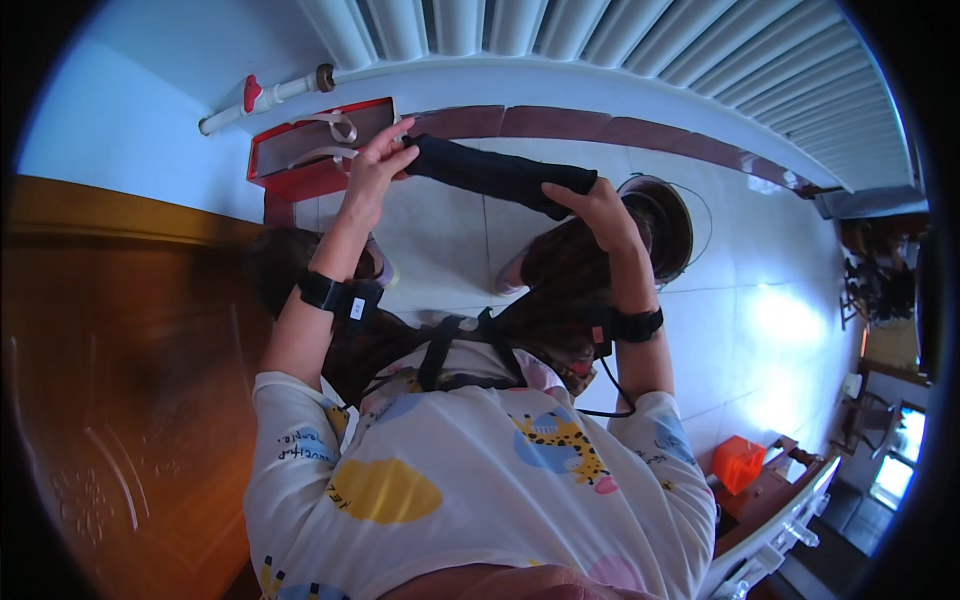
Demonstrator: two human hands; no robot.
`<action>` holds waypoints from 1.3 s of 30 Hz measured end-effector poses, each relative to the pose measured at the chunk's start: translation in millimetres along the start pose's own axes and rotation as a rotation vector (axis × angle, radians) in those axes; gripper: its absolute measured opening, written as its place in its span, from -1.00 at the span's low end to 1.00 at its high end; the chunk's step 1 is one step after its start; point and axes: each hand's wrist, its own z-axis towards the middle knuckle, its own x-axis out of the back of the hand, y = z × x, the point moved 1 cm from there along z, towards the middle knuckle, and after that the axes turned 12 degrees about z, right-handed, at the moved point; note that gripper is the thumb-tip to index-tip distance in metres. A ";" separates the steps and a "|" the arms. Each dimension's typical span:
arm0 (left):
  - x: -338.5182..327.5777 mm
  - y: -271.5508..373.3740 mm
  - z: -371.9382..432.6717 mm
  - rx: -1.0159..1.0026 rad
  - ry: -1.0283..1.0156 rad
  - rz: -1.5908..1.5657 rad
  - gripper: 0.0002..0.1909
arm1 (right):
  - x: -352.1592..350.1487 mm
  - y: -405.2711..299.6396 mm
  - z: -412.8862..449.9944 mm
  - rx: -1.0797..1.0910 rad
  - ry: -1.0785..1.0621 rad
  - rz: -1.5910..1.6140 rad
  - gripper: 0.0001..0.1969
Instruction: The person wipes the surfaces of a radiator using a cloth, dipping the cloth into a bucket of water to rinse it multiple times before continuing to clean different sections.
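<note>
A long, narrow piece of black fabric [487, 171], sock-like in shape, is stretched between my two hands above the floor. Its left end is pinched in my left hand [375, 169], between the thumb and fingers. My right hand [600, 210] grips the other end, thumb on top and the remaining fingers hidden beneath. Behind my left hand stands an open red paper bag [300, 180] with pale ribbon handles. A bucket [671, 225] with a thin wire handle is on the floor just beyond my right hand, partly covered by it.
A white radiator [540, 34] runs along the wall ahead, with a red-handled pipe valve [253, 94] at its left. Carved wooden furniture [135, 360] borders my left side. On the right, an orange container [737, 463] sits on a wooden surface. My knees are spread over the tiled floor [442, 217].
</note>
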 end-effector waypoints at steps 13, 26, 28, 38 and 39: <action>22.2 71.3 9.1 0.012 -0.068 0.475 -0.72 | -2.0 46.4 37.4 0.115 0.066 0.253 -0.45; 37.1 44.9 14.1 -0.217 -0.034 0.905 -0.75 | -2.0 34.3 46.1 0.297 0.190 -0.261 -0.78; 22.6 61.7 7.8 -0.332 0.158 1.193 -0.89 | 4.5 42.7 50.5 0.446 0.259 -0.352 -0.76; 14.5 41.2 18.9 0.339 -0.207 -0.258 -0.66 | 3.5 41.7 60.5 0.191 0.163 0.532 -0.72; 7.8 35.6 18.6 0.282 -0.203 -0.230 -0.68 | 3.5 44.8 64.0 0.109 0.194 0.548 -0.70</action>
